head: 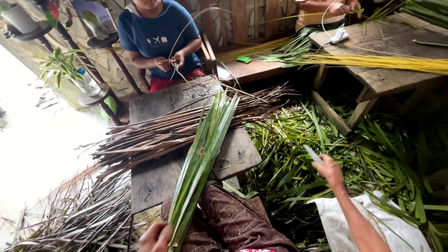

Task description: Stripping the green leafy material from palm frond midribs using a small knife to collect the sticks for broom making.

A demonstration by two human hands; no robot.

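A bundle of stalks (186, 123) lies across the bench (154, 179), leaf pile (298, 154) to its right.

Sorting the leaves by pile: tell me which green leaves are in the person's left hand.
The upright bundle of long green leaves, gripped at its base by the left hand; the other green leaves lie loose on the floor.

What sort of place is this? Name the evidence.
Likely a home workshop for leaf craft: green leaf bundle in the left hand, dried brown stalks on a wooden table, cut leaves covering the floor.

Soft daylight from left, floor there overexposed; right side shadowed.
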